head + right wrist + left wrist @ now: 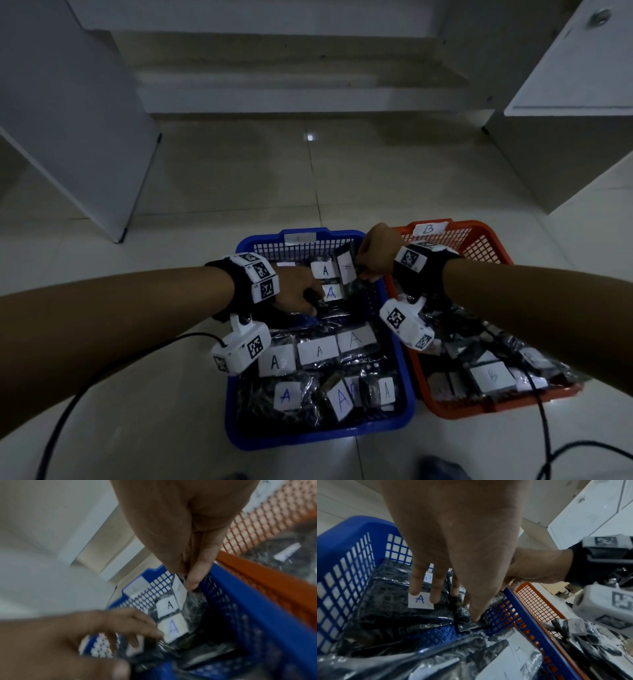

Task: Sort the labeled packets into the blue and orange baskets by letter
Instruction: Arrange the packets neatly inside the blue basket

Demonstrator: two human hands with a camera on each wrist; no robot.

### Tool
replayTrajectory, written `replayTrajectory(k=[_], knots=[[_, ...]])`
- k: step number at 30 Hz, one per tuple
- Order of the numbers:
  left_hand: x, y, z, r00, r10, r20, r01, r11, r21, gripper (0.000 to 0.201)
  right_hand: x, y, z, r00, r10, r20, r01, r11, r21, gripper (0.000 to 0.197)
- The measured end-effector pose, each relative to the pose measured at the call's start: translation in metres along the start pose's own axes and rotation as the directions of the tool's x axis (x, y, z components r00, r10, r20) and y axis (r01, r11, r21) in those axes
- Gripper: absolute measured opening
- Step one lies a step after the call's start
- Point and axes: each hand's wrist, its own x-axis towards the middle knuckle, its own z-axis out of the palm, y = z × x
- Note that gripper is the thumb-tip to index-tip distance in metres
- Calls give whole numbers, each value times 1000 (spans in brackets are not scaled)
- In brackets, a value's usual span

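Forearms with black wrist straps and white marker-tagged camera boxes are filling the near foreground, both reaching over the baskets on the tiled floor (205, 192).

Blue rectangular plastic mesh basket (400, 373) is sitting on the left, touching the orange rectangular plastic mesh basket (486, 240) on its right. Blue one is carrying a faint tag on its far rim, apparently "A"; orange one is carrying a "B" tag. Both are already looking well filled with black foil packets with white paper labels, A's in blue, at least one B readable in orange, so judging sorting as far along.

Right hand (375, 253) is pinching a black foil packet with a white "A" label (346, 268) between thumb and fingertips (193, 581), holding it upright at the far right corner of the blue basket, just inside the wall. Left hand (294, 291) is lying open, straight fingers (435, 595) pressing down on the packets in the far half of the blue basket, next to another blue-inked "A" packet (420, 599).

Doing this step well, likely: keep the left hand flattening the pile to make a slot, lower the pinched packet label-up beside the neighbouring A labels, and release only once it is below the rim. Risk: slippery foil may be sliding over the low shared wall into the orange side.
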Motion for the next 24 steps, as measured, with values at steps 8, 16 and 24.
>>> replayTrajectory(k=[8,16,24], knots=[[4,7,-3,1000,-13,3,13,998,59,19,-12,-12,11,963,-267,-45,236,908,-347,24],[1,16,-3,999,-35,20,32,990,136,51,-23,-15,20,936,-295,192,352,793,-497,46],[-4,13,1,999,-21,31,17,991,135,62,-22,-16,24,932,-336,140,359,790,-497,42]])
